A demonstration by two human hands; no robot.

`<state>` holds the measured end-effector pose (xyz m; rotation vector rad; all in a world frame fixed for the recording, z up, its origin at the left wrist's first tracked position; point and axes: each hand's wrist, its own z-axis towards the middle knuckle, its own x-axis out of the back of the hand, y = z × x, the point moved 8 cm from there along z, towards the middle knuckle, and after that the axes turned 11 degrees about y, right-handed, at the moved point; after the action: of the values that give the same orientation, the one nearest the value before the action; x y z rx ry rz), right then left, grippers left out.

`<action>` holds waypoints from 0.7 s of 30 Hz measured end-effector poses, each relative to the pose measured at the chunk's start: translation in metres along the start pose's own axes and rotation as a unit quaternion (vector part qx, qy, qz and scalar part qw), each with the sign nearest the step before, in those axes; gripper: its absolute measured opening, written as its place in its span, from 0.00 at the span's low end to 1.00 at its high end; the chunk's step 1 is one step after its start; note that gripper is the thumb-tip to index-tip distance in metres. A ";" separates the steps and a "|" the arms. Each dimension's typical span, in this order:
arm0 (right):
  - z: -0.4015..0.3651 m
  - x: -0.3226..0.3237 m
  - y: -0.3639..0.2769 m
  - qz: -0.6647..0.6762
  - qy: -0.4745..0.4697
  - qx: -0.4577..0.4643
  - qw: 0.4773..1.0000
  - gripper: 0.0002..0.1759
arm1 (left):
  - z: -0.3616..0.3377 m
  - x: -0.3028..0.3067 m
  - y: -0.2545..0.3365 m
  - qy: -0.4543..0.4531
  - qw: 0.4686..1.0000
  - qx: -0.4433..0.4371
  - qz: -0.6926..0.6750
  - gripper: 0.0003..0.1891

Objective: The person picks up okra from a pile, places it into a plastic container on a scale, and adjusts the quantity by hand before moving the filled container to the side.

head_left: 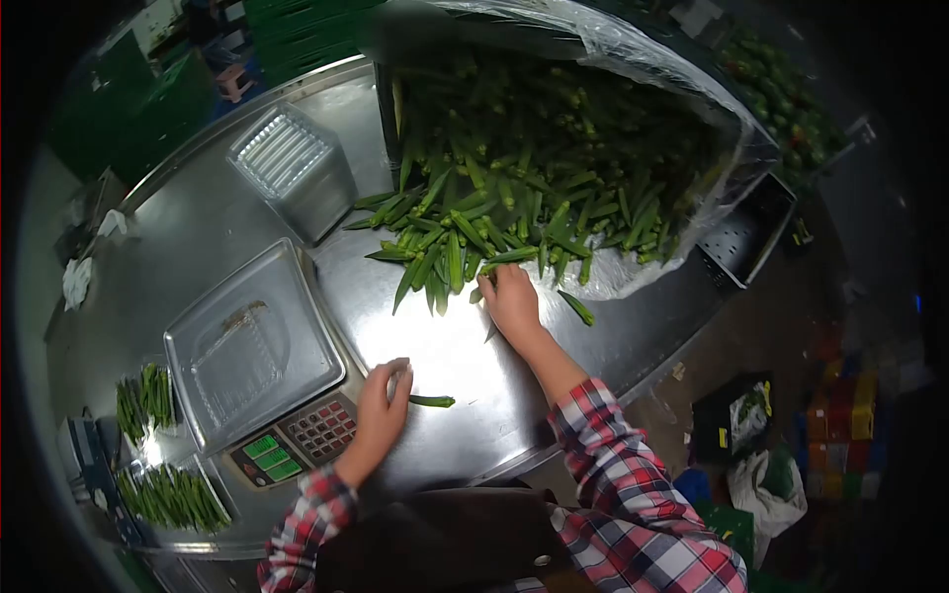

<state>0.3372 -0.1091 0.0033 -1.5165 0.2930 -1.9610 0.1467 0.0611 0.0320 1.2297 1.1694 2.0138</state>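
Note:
My right hand [511, 301] is at the near edge of a heap of okra [474, 232], its fingers closed on a green okra pod [509, 255]. Lower and to the left, my left hand [382, 407] is curled just above the steel table [465, 435]. From its thumb side sticks out a single okra pod [433, 401], with the pod's other end hidden by the hand. The heap spills out of a crate lined with clear plastic [613, 282]. One loose pod [576, 307] lies right of my right hand.
Left of my left hand stands a digital scale [321, 432] with a wide pan [316, 296] holding a clear tray [237, 366]. Stacked clear trays [321, 193] are behind it. Two trays of okra [178, 494] [148, 400] sit at far left. A black crate [746, 232] is at right.

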 end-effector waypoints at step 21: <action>-0.056 -0.025 -0.025 0.129 -0.128 0.053 0.982 0.33 | 0.077 -0.109 -0.029 0.067 0.987 0.141 -0.033 0.32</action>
<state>0.2799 -0.0862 -0.0203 -1.5561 0.2550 -1.5375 0.2647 0.0243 -0.0252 1.1821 1.5831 1.9556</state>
